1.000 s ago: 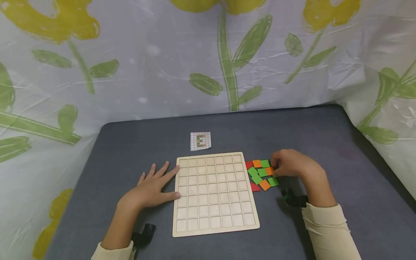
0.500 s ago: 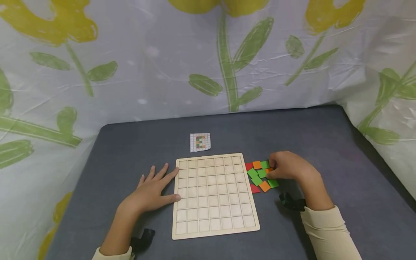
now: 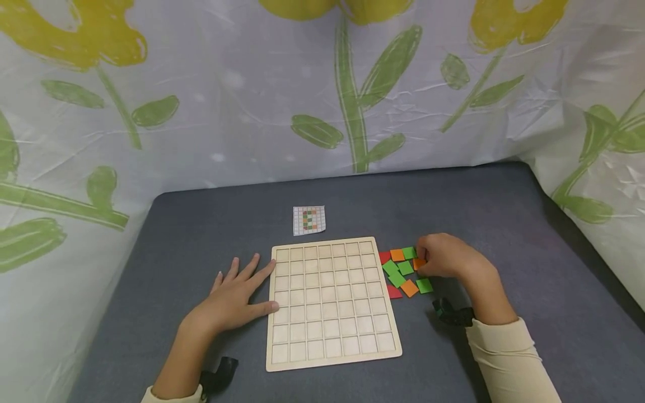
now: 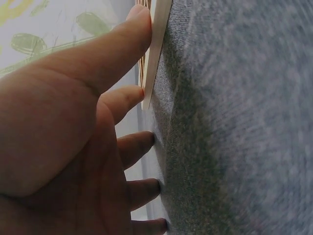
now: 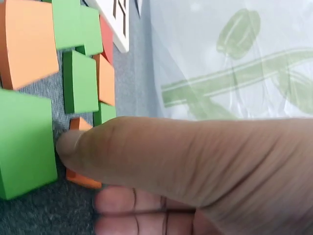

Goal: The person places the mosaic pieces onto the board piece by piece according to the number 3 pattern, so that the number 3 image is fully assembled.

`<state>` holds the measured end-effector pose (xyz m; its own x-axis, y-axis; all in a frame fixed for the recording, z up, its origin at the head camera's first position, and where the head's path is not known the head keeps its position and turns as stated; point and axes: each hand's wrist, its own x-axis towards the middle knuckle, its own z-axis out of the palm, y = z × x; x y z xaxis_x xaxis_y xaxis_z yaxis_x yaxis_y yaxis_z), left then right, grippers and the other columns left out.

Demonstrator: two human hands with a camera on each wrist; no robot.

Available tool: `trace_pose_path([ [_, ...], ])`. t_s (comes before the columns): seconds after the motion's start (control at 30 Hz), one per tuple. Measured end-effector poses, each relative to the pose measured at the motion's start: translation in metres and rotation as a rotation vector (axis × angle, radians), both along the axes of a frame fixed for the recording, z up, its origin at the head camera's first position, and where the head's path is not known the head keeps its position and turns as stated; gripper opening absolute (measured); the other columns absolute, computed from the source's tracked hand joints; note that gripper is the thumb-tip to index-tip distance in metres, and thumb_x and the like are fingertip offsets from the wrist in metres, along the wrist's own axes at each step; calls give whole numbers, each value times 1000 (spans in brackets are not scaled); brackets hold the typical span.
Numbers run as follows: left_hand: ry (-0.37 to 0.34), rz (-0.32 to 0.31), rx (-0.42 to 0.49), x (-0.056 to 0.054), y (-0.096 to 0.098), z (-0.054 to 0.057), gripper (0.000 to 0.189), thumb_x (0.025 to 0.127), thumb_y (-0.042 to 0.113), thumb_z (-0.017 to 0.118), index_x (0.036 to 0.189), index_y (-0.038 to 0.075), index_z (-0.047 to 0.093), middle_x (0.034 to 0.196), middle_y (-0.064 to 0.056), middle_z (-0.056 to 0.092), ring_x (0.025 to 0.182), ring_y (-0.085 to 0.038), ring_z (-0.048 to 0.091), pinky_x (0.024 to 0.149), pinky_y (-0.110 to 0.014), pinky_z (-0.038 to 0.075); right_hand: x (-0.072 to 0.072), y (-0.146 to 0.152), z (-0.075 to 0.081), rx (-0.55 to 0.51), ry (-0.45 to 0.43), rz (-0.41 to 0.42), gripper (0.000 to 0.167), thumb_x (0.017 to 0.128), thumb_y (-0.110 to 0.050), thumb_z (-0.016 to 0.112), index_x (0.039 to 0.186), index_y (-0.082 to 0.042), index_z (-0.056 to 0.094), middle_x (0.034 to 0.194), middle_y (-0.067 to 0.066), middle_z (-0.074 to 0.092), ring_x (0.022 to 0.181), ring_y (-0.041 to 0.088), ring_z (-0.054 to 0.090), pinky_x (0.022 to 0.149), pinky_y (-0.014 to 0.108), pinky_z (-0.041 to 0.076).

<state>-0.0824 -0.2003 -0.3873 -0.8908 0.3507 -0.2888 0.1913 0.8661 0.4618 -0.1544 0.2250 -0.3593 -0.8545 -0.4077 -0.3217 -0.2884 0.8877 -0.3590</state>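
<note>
A pale wooden grid board (image 3: 330,302) with bare square cells lies on the table. At its left edge my left hand (image 3: 227,302) is spread, thumb and index fingertip on the rim. In the left wrist view the thumb (image 4: 117,46) touches the board's edge (image 4: 155,54), while the other fingertips reach the cloth. Right of the board my right hand (image 3: 450,257) pinches an orange square tile (image 3: 419,263) between thumb and curled fingers. The right wrist view has the thumb (image 5: 93,147) partly covering that orange tile (image 5: 83,178). Green tiles (image 3: 397,279) lie close by.
Red tiles (image 3: 395,291) and other orange tiles (image 3: 410,288) sit against or near the board's right side. Behind the board lies a small paper card (image 3: 309,220) printted with a coloured grid. A flower-printed curtain (image 3: 242,112) borders the dark table (image 3: 221,218).
My right hand has moved slightly left onto the orange tile, which now sits a little apart from the green tile beside it. The left hand stays at the board's edge.
</note>
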Motion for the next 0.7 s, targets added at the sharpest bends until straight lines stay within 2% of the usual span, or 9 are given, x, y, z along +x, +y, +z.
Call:
trace_pose_path([
  [0.27,-7,5,4,1,1,0,87,91,59,65,160,21,29,164,-21,17,145,-57,2,106,-78,3,4,-2,5,50,2,-15,27,74,-5,72,59,-13,51,60,-4,32,53,13,32,51,28,25],
  [0.43,-5,10,4,3,1,1,87,91,59,65,160,21,29,164,-21,17,145,-56,2,106,-78,3,6,-6,7,-13,-8,3,30,72,-4,67,56,-15,45,58,-6,26,50,12,26,51,28,21],
  [0.57,-5,9,5,3,1,1,87,91,59,65,160,21,29,164,-20,17,145,-56,2,107,-77,2,7,-11,7,-50,-16,29,23,70,-4,65,61,-14,46,59,-5,28,52,12,26,51,29,22],
  [0.7,0,8,3,1,0,0,87,91,60,64,160,21,29,164,-20,17,145,-56,2,107,-77,2,7,-18,5,-88,-13,50,13,73,-4,68,73,-10,56,65,-3,42,57,13,38,53,29,30],
])
